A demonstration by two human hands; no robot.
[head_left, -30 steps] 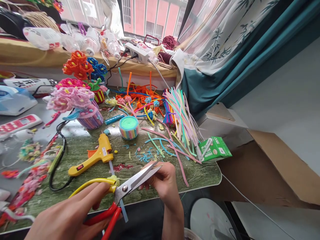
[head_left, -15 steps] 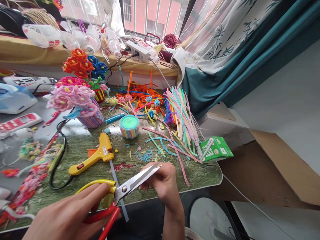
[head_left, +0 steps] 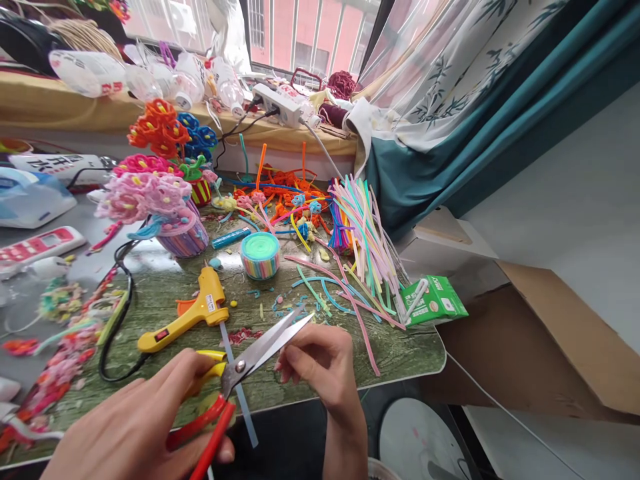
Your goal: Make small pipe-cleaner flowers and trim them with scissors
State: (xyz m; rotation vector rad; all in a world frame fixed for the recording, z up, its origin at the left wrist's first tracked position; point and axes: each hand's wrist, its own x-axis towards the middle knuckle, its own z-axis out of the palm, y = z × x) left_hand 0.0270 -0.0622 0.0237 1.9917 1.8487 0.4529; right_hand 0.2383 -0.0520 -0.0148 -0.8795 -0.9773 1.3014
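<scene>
My left hand (head_left: 145,413) holds a pair of scissors (head_left: 241,368) with one yellow and one red handle. Their silver blades are slightly apart and reach up to the right. Beside the blades, my right hand (head_left: 323,363) is closed, thumb against the fingers; anything in it is too small or hidden to make out. A yellow glue gun (head_left: 193,313) lies beyond the scissors, a clear glue stick (head_left: 243,400) running from it under the blades. Blue clippings and loose pipe cleaners (head_left: 350,293) lie beyond my right hand, and a striped round pot (head_left: 259,255) stands behind them.
A bundle of pastel pipe cleaners (head_left: 360,227) and a green packet (head_left: 435,299) occupy the table's right side. Pipe-cleaner flowers (head_left: 145,193) in pots stand at the left. A power strip (head_left: 277,103) rests on the sill. A cardboard box (head_left: 560,320) is at the right.
The scissors have opened a little, and their tips have shifted left and up. My right hand has turned slightly, showing its thumb and fingers.
</scene>
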